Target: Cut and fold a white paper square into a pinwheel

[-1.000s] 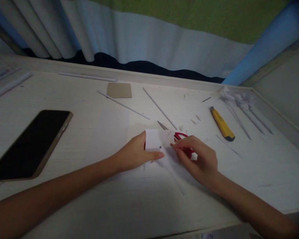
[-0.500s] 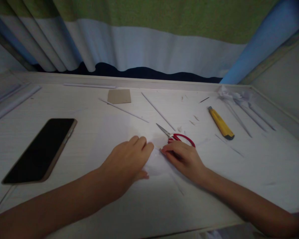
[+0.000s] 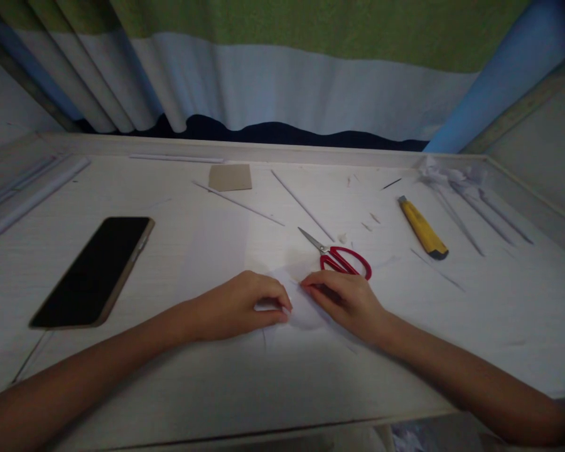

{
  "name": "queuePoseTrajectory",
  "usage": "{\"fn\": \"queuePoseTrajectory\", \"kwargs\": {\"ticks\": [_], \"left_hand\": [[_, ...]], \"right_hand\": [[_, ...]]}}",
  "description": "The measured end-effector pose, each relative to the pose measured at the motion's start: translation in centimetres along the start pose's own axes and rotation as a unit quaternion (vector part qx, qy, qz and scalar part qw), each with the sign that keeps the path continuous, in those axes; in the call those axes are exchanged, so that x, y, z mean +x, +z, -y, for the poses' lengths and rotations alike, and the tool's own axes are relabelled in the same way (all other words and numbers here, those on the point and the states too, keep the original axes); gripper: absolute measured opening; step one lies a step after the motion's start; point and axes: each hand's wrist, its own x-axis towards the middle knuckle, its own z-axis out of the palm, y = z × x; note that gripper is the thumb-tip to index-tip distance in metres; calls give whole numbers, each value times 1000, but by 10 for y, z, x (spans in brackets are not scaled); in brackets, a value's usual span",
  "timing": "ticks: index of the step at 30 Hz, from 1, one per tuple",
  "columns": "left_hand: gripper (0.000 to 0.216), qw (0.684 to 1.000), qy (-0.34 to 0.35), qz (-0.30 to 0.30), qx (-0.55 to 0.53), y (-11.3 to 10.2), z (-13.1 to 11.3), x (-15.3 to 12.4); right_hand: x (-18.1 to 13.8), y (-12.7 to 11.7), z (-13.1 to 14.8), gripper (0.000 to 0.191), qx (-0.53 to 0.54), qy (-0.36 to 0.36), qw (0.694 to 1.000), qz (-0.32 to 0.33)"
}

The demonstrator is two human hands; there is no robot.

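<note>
Thin white paper [image 3: 306, 314] lies between my hands at the middle of the table. My left hand [image 3: 245, 304] is closed in a pinch, thumb and fingers on the paper's left edge. My right hand [image 3: 351, 298] also pinches, its fingertips together at the paper's upper part; a small pale tip shows there, but I cannot make out what it is. Just beyond the right hand lies a pair of red-handled scissors [image 3: 336, 256], blades pointing away to the left. Another pale sheet [image 3: 216, 245] lies flat behind my left hand.
A dark-screened phone [image 3: 94, 270] lies at left, a yellow utility knife [image 3: 422, 227] at right. Farther back are a cardboard piece [image 3: 230, 177], thin paper sticks [image 3: 304, 206] and small scraps. Rolled paper [image 3: 32, 201] rests far left; crumpled-topped paper sticks [image 3: 475, 207] lie far right.
My left hand has turned and lowered, from fingers curled over the paper to a pinch at its edge. My right hand stays nearly in place. The view has shifted slightly.
</note>
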Motion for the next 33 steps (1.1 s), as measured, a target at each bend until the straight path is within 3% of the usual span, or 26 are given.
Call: {"fn": "queuePoseTrajectory", "kwargs": {"ticks": [5, 9, 16, 21, 27, 33], "left_hand": [[15, 990, -75, -57, -107, 7, 3, 4], [19, 981, -90, -82, -153, 12, 3, 3], [18, 990, -83, -67, -90, 10, -6, -4], [20, 988, -94, -35, -118, 13, -5, -7], [14, 981, -124, -65, -136, 17, -3, -5], [15, 990, -101, -69, -74, 15, -7, -6]], "right_hand": [[-2, 2, 3, 20, 0, 11, 1000, 1], [-2, 3, 4, 16, 11, -2, 1000, 3], [-4, 4, 7, 17, 20, -21, 1000, 11], [-6, 4, 10, 19, 39, -27, 999, 22], [-5, 8, 16, 13, 33, 7, 999, 22], [-7, 9, 18, 21, 47, -41, 998, -5]]}}
